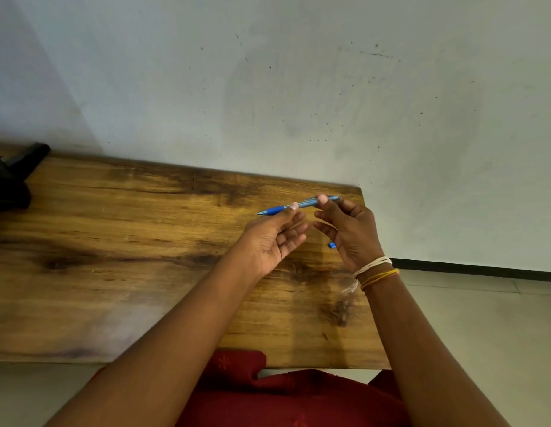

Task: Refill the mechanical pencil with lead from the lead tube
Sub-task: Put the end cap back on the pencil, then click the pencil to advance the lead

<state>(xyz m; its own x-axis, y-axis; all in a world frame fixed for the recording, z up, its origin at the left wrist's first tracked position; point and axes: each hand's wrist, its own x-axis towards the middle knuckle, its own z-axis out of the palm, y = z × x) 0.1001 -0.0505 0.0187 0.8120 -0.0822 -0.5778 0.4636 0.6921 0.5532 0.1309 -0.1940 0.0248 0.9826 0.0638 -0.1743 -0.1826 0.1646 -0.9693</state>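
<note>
A blue mechanical pencil (305, 204) lies almost level above the far right part of the wooden table (129, 241), its tip pointing left. My left hand (272, 241) pinches it by thumb and forefinger near the dark blue grip. My right hand (349, 231) pinches the pale blue barrel near the back end. Both palms face me, the other fingers spread. A small blue piece (331, 245) lies on the table just left of my right palm, partly hidden by it. I see no lead tube.
A black object (12, 180) sits at the table's far left corner. The table stands against a pale wall (298, 87). Its right edge runs close to my right wrist, with tiled floor (483, 318) beyond. Red cloth (268, 392) covers my lap at the front edge.
</note>
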